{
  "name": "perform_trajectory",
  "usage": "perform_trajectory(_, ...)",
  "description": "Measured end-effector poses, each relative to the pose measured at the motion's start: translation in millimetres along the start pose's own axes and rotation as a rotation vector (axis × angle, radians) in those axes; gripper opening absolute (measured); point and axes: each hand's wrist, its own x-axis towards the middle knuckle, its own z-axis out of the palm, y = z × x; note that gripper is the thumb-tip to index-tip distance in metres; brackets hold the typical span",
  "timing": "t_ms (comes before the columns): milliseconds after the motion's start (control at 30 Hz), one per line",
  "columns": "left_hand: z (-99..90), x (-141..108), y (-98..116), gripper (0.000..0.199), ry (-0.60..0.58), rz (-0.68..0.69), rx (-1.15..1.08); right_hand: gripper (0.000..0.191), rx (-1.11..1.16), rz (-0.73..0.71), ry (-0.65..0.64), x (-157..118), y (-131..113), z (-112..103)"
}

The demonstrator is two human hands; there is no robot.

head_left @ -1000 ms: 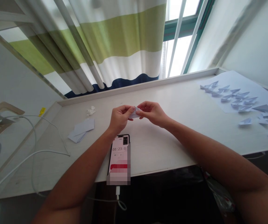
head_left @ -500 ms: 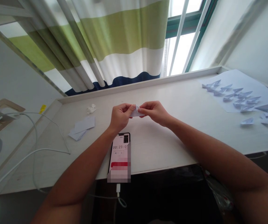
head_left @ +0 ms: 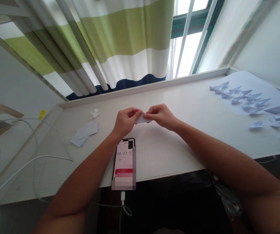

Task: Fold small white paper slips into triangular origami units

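A small folded white paper [head_left: 142,120] is held above the middle of the white desk, between my two hands. My left hand [head_left: 127,121] pinches its left side, with the thumb on the near face. On the right side, my right hand [head_left: 161,116] grips the paper between thumb and fingers. The paper has a low peak between the two thumbs; its far side is hidden. Several folded paper boats [head_left: 248,97] sit at the right, many of them on a large white sheet [head_left: 246,78].
A phone [head_left: 124,162] with a cable lies at the desk's near edge, below my left hand. Left of it are loose paper slips [head_left: 87,130], a crumpled white scrap [head_left: 94,113] and white cables [head_left: 49,156]. A raised rim [head_left: 140,88] runs along the back.
The peak of the paper between my thumbs looks lower than before. Both hands stay gripped on it, and the whole view has shifted slightly.
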Motion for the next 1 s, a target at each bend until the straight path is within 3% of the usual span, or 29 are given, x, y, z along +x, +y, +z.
perform_trajectory(333,4.6,-1.4,-2.0,0.031,-0.034,0.061,0.158,0.037,0.010,-0.009,-0.031,-2.6,-0.1,5.3)
perform_trajectory(567,6.2,-2.6,3.3,0.020,-0.037,0.076,0.188,0.046,-0.038,-0.024,0.016,-3.6,1.4,7.1)
perform_trajectory(767,5.6,-1.8,4.7,0.021,-0.019,0.103,0.164,0.052,0.042,-0.016,-0.115,-2.1,0.8,4.1)
perform_trajectory(1000,1.8,1.5,-2.4,0.029,-0.071,0.030,0.006,0.050,-0.063,-0.040,-0.073,-0.8,0.4,1.1)
